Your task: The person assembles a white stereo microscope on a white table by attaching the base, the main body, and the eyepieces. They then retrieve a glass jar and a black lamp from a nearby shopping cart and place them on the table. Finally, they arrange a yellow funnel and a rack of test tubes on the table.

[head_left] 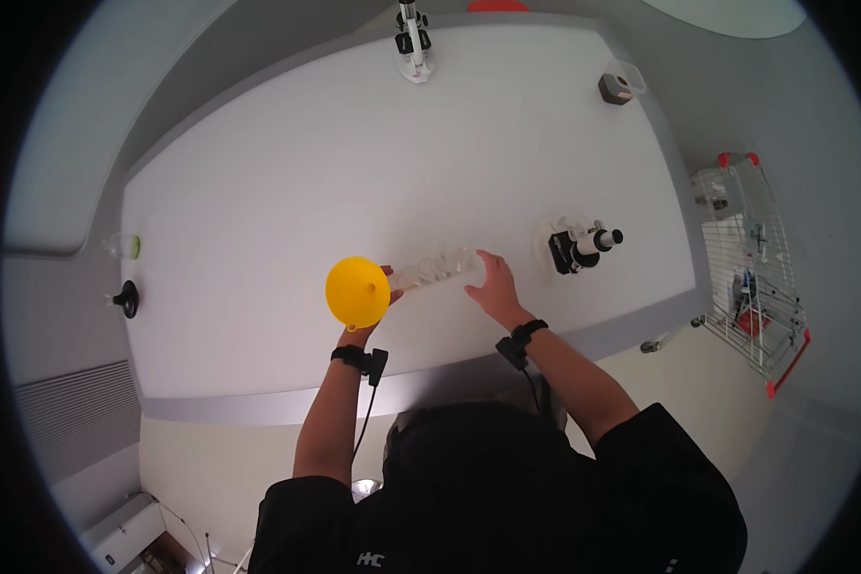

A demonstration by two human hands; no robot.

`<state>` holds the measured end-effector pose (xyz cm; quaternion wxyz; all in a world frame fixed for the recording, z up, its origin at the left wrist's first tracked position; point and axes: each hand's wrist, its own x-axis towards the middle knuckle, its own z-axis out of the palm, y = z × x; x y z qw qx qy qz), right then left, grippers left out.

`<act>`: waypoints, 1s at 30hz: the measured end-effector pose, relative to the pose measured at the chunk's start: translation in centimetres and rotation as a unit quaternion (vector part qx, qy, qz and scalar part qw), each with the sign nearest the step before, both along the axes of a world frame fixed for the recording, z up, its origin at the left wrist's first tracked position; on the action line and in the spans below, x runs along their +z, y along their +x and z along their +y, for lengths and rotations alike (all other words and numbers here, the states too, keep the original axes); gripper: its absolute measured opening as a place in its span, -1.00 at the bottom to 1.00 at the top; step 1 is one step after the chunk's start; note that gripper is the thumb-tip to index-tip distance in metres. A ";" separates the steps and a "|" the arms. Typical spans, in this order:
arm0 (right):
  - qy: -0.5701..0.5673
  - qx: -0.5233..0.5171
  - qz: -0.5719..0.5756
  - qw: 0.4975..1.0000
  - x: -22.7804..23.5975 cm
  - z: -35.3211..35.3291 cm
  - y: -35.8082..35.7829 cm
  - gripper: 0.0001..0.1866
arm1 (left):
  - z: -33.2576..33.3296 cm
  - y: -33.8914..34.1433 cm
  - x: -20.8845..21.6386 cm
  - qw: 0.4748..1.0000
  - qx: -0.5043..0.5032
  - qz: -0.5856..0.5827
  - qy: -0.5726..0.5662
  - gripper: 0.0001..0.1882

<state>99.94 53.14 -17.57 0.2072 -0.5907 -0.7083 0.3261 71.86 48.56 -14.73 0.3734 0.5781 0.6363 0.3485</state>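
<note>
A clear row of small glass vessels (434,269), apparently in a transparent rack, lies between my hands on the white table. At its left end is a yellow funnel (357,292), wide mouth up, covering most of my left hand (393,296). Only fingertips and thumb of that hand show, apart from each other beside the rack's end. Whatever supports the funnel is hidden beneath it. My right hand (495,291) is open at the right end of the row, thumb and fingers spread; whether it touches the rack is hard to tell.
A black-and-white microscope (576,249) stands to the right, another microscope (413,48) at the far edge. A dark grey box (614,89) sits far right. Toward the left edge are a black-based object (128,299) and a green-based clear vessel (131,247). A wire cart (751,277) stands beside the table.
</note>
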 end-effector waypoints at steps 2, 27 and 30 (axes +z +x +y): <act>-0.020 0.002 -0.006 1.000 -0.5 -1.3 0.5 -0.22 | 0.2 0.1 -0.1 1.000 -0.006 -0.030 -0.002 -0.53; 0.037 -0.026 0.085 0.995 -1.9 2.2 -0.9 -0.59 | -4.6 -5.4 -9.0 0.987 -0.005 0.116 -0.110 -0.52; -0.094 -0.051 0.180 0.978 -4.8 2.1 0.0 -0.71 | -6.5 -6.8 -15.0 0.917 0.126 -0.339 -0.167 -0.62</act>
